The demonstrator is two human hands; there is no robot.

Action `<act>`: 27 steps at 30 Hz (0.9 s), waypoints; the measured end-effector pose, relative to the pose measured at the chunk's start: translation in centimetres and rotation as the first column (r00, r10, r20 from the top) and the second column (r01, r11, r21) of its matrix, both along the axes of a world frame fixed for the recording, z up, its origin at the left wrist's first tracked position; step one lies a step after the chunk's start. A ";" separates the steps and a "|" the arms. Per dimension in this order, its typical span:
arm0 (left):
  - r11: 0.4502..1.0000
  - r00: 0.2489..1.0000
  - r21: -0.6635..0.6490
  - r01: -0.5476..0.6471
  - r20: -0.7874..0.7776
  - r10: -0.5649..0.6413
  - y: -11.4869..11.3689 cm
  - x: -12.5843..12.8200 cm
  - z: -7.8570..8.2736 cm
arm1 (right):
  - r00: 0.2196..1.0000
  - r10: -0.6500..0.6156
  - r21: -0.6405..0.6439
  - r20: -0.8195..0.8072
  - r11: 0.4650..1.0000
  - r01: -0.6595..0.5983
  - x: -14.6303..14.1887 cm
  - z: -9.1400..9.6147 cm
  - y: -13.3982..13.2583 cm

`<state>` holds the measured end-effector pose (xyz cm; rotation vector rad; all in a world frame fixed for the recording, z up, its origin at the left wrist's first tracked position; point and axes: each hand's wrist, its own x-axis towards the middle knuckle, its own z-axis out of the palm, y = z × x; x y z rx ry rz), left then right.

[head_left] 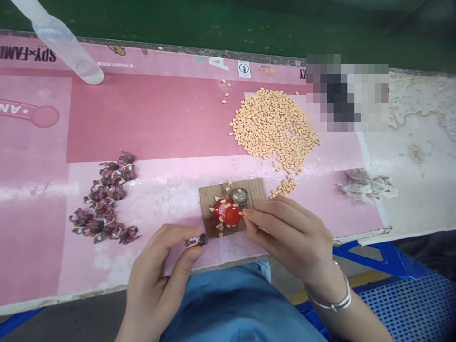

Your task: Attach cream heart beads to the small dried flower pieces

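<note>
My left hand [167, 266] pinches a small dark brown figurine [196, 241] with a yellowish band, between thumb and index finger. Over the right side of a cardboard piece [210, 228], my right hand [288, 232] pinches a tiny tan piece [241, 213] at its fingertips. Right beside those fingertips is a red dish-like object [231, 216], with several tan pieces on and around it. A metal bottle cap [240, 195] lies on the cardboard just behind the red object. To the left, a cluster of similar brown figurines [107, 204] rests on the pink table covering.
A large heap of tan pieces [272, 126] spreads behind the cardboard, with a smaller pile [284, 186] near my right hand. Crumpled paper [368, 185] lies at right. A translucent plastic bottle [67, 45] extends in from the upper left. A blue perforated stool [409, 299] stands lower right.
</note>
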<state>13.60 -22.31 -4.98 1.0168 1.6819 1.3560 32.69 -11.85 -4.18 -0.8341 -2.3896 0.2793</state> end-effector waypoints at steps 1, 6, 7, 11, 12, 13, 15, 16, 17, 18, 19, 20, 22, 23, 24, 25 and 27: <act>1.000 0.999 -0.015 -0.013 0.044 0.014 0.1 0.2 0.3 | 1.000 0.003 -0.002 0.002 1.000 -0.003 0.0 0.0 0.0; 0.974 0.946 -0.214 -0.078 0.292 0.140 0.4 0.8 1.9 | 0.997 -0.032 -0.012 -0.072 0.999 0.032 -0.4 0.3 -0.5; 0.965 0.925 -0.253 -0.063 0.348 0.152 0.5 0.7 2.0 | 0.993 -0.040 -0.020 -0.109 0.999 0.038 -0.5 0.6 -0.7; 0.960 0.830 -0.247 0.131 0.558 0.031 0.8 -0.3 1.7 | 0.985 -0.026 -0.086 -0.170 0.996 0.012 -1.2 1.7 -1.5; 0.958 0.807 -0.225 0.179 0.591 -0.012 0.8 -0.5 1.4 | 0.984 -0.019 -0.100 -0.177 0.995 0.001 -1.4 1.9 -1.6; 0.954 0.788 -0.206 0.216 0.615 -0.046 0.8 -0.8 1.2 | 0.982 -0.011 -0.112 -0.187 0.994 -0.011 -1.6 2.0 -1.7; 0.950 0.769 -0.199 0.239 0.636 -0.060 0.6 -1.0 0.9 | 0.976 0.002 -0.121 -0.218 0.992 -0.029 -2.0 1.9 -1.9; 0.951 0.768 -0.205 0.232 0.638 -0.050 0.5 -1.1 0.8 | 0.974 0.010 -0.123 -0.227 0.992 -0.038 -2.1 1.8 -1.9; 0.951 0.770 -0.206 0.230 0.636 -0.048 0.4 -1.1 0.8 | 0.972 0.012 -0.124 -0.233 0.991 -0.042 -2.2 1.7 -1.9; 0.953 0.778 -0.204 0.225 0.627 -0.050 0.4 -1.1 0.8 | 0.972 0.010 -0.124 -0.233 0.992 -0.040 -2.2 1.6 -1.9; 0.954 0.791 -0.201 0.221 0.610 -0.054 0.3 -1.0 0.7 | 0.974 0.007 -0.120 -0.226 0.992 -0.035 -2.2 1.6 -1.9; 0.956 0.809 -0.202 0.215 0.585 -0.058 0.2 -1.0 0.7 | 0.978 0.001 -0.116 -0.210 0.993 -0.026 -2.1 1.6 -2.0; 0.960 0.858 -0.211 0.181 0.511 -0.049 0.2 -0.8 0.6 | 0.990 0.022 -0.091 -0.142 0.995 -0.035 -1.8 1.8 -2.5; 0.964 0.886 -0.215 0.154 0.463 -0.038 0.2 -0.7 0.5 | 0.995 0.043 -0.072 -0.094 0.996 -0.049 -1.7 2.0 -2.8; 0.970 0.913 -0.213 0.119 0.408 -0.022 0.3 -0.6 0.4 | 0.997 0.058 -0.054 -0.046 0.997 -0.060 -1.7 2.1 -3.3; 0.975 0.937 -0.203 0.090 0.350 -0.013 0.3 -0.4 0.4 | 0.999 0.048 -0.033 -0.018 0.998 -0.049 -1.7 2.2 -3.8; 0.985 0.970 -0.161 0.063 0.241 -0.023 0.4 -0.1 0.4 | 0.998 -0.055 -0.001 -0.009 0.998 0.055 -2.0 2.1 -4.7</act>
